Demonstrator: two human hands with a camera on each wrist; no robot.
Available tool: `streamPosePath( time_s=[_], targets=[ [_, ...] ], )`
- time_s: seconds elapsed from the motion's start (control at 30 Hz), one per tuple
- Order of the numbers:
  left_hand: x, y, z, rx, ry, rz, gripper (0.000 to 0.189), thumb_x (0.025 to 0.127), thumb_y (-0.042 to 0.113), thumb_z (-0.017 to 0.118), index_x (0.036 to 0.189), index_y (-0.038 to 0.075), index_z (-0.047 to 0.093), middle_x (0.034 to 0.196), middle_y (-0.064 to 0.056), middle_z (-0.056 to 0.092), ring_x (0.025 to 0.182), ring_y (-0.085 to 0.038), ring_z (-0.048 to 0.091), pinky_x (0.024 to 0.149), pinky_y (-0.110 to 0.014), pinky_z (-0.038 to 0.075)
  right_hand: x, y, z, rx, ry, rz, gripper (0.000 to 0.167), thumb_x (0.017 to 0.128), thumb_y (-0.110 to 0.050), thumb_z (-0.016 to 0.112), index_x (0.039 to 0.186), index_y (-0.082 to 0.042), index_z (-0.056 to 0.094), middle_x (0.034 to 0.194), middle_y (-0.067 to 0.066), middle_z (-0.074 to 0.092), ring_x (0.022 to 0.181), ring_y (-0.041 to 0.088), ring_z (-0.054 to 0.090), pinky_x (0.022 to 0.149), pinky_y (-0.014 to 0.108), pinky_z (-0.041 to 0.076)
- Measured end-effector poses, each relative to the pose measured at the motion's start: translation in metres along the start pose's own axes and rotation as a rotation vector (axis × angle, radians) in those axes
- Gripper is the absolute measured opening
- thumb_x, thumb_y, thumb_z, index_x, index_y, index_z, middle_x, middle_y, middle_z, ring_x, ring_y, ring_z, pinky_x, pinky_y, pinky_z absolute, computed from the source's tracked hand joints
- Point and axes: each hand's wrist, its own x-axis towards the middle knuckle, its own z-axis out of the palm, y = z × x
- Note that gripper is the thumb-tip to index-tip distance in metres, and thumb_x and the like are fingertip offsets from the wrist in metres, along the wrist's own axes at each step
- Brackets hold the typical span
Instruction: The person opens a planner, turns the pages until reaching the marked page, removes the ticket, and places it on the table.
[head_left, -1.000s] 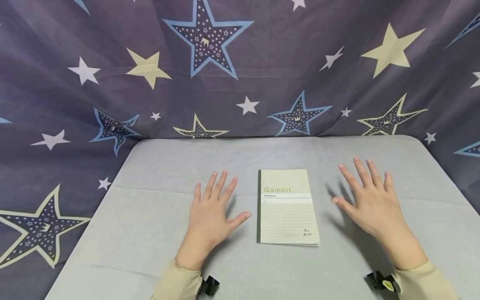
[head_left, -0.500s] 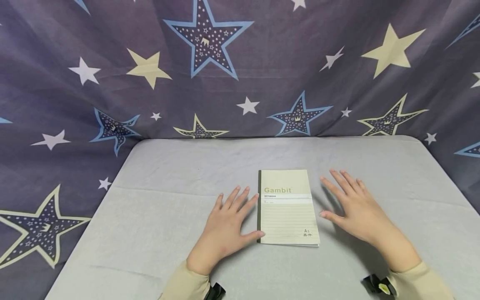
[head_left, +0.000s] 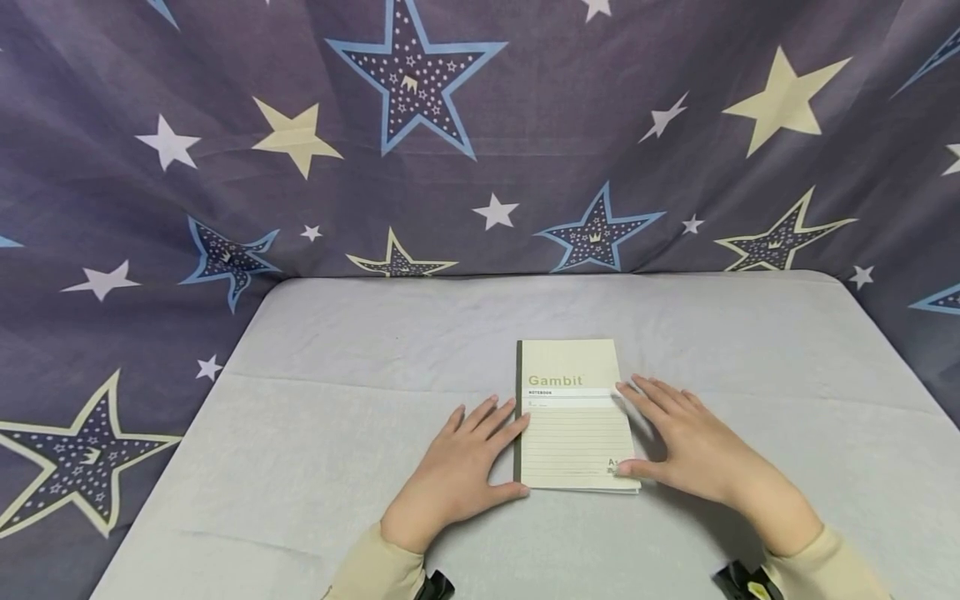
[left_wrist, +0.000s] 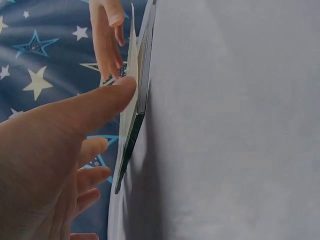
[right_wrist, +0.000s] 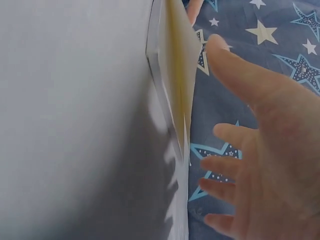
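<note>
A cream notebook point(head_left: 573, 437) printed "Gambit" lies closed on the table, its dark spine to the left. My left hand point(head_left: 459, 467) is at the spine, fingers spread, with the index fingertip and thumb tip over that edge. On the other side, my right hand point(head_left: 693, 446) has its thumb tip over the lower right of the cover and its index fingertip at the right edge. In the left wrist view the thumb overlaps the notebook point(left_wrist: 141, 95) near a corner. The right wrist view shows the thumb apart from the notebook point(right_wrist: 175, 70). Whether the left fingers touch is hard to tell.
A grey cloth covers the table point(head_left: 315, 450). Behind and beside it hangs a dark curtain point(head_left: 525, 117) with stars. Beige sleeves point(head_left: 375, 571) cover both forearms, and a black device point(head_left: 742, 579) sits at each wrist.
Both hands have moved inward and toward the near side, from apart beside the notebook to its left and right edges. The notebook has not moved.
</note>
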Motion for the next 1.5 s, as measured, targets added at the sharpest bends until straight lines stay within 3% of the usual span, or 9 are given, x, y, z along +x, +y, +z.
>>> streamPosePath(
  time_s=[0.13, 0.4, 0.73, 0.9, 1.1, 1.23, 1.37, 1.5],
  targets=[
    [-0.001, 0.000, 0.000, -0.005, 0.009, 0.002, 0.084, 0.085, 0.062, 0.067, 0.154, 0.024, 0.037, 0.160, 0.001, 0.031, 0.149, -0.022, 0.022, 0.118, -0.053, 0.020, -0.002, -0.005, 0.000, 0.042, -0.023, -0.011, 0.106, 0.076, -0.071, 0.069, 0.149, 0.000, 0.040, 0.150, 0.024, 0.040, 0.135, 0.046, 0.039, 0.107, 0.065, 0.031],
    [0.000, -0.002, 0.000, -0.014, -0.005, -0.012, 0.083, 0.086, 0.060, 0.068, 0.154, 0.022, 0.039, 0.159, 0.001, 0.033, 0.148, -0.023, 0.026, 0.118, -0.053, 0.021, -0.002, -0.005, 0.000, 0.065, -0.075, 0.048, 0.112, 0.075, -0.072, 0.070, 0.146, 0.009, 0.039, 0.149, 0.028, 0.040, 0.135, 0.048, 0.037, 0.108, 0.063, 0.032],
    [0.000, -0.004, 0.000, -0.013, -0.015, -0.021, 0.083, 0.086, 0.059, 0.068, 0.153, 0.020, 0.040, 0.158, 0.000, 0.036, 0.146, -0.023, 0.030, 0.118, -0.051, 0.023, 0.002, -0.005, 0.001, 0.116, -0.049, 0.025, 0.104, 0.080, -0.066, 0.070, 0.144, 0.010, 0.041, 0.149, 0.027, 0.041, 0.135, 0.047, 0.039, 0.108, 0.060, 0.033],
    [0.000, -0.008, -0.002, -0.043, -0.009, -0.013, 0.081, 0.086, 0.058, 0.068, 0.152, 0.018, 0.043, 0.156, -0.002, 0.039, 0.144, -0.024, 0.033, 0.117, -0.051, 0.024, 0.005, -0.007, -0.005, 0.177, 0.006, 0.049, 0.085, 0.089, -0.052, 0.068, 0.143, 0.009, 0.044, 0.146, 0.027, 0.045, 0.133, 0.046, 0.042, 0.109, 0.060, 0.033],
    [-0.003, -0.022, -0.011, -0.113, 0.069, -0.015, 0.075, 0.087, 0.053, 0.069, 0.147, 0.012, 0.049, 0.151, -0.007, 0.047, 0.140, -0.028, 0.040, 0.115, -0.052, 0.028, 0.008, -0.014, -0.009, 0.383, 0.111, 0.097, 0.061, 0.097, -0.032, 0.066, 0.146, -0.002, 0.046, 0.140, 0.019, 0.055, 0.127, 0.040, 0.051, 0.105, 0.058, 0.038],
    [-0.006, -0.034, -0.026, -0.188, 0.143, -0.021, 0.071, 0.089, 0.050, 0.069, 0.146, 0.012, 0.049, 0.149, -0.009, 0.048, 0.138, -0.029, 0.043, 0.114, -0.052, 0.030, 0.012, -0.025, -0.008, 0.499, 0.219, 0.032, 0.055, 0.096, -0.015, 0.067, 0.147, -0.006, 0.048, 0.137, 0.011, 0.059, 0.116, 0.027, 0.059, 0.100, 0.041, 0.046],
    [-0.011, -0.045, -0.040, -0.251, 0.227, -0.025, 0.067, 0.092, 0.048, 0.066, 0.148, 0.015, 0.048, 0.148, -0.007, 0.049, 0.136, -0.030, 0.045, 0.113, -0.053, 0.032, 0.023, -0.039, -0.004, 0.599, 0.298, -0.056, 0.060, 0.094, -0.005, 0.067, 0.149, -0.007, 0.044, 0.142, 0.010, 0.055, 0.117, 0.016, 0.058, 0.098, 0.025, 0.045],
    [-0.018, -0.052, -0.051, -0.308, 0.291, -0.048, 0.063, 0.094, 0.048, 0.064, 0.148, 0.021, 0.047, 0.149, 0.002, 0.049, 0.137, -0.026, 0.045, 0.113, -0.051, 0.034, 0.038, -0.056, 0.003, 0.695, 0.330, -0.175, 0.066, 0.093, 0.002, 0.063, 0.153, -0.006, 0.036, 0.143, 0.013, 0.054, 0.120, 0.017, 0.058, 0.098, 0.026, 0.046]
  ],
)
